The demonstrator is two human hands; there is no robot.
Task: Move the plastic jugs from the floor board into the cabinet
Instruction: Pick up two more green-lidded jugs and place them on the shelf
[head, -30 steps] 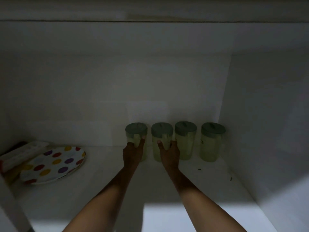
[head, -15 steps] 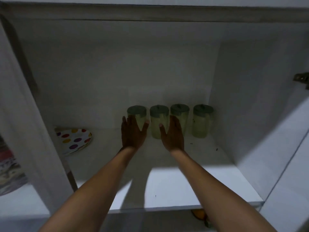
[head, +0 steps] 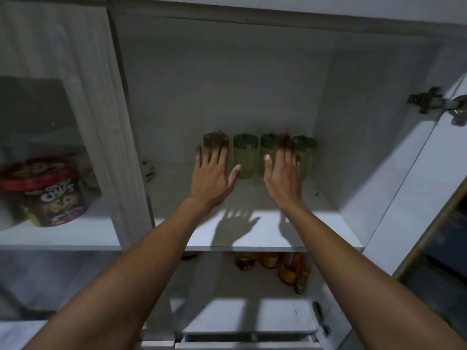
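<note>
Both hands, left hand [head: 211,176] and right hand [head: 283,175], were spread flat and empty before four plastic jugs [head: 245,157] lined up at the back of the cabinet shelf [head: 328,238]. A careless brush could topple the close-packed row.

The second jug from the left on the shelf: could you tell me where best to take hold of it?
Grip the second jug round its pale body below the green lid, coming straight from the front. It stands upright in a tight row against the back wall, neighbours close on both sides, so probably only its front is free; fingers would have to squeeze in.
</note>
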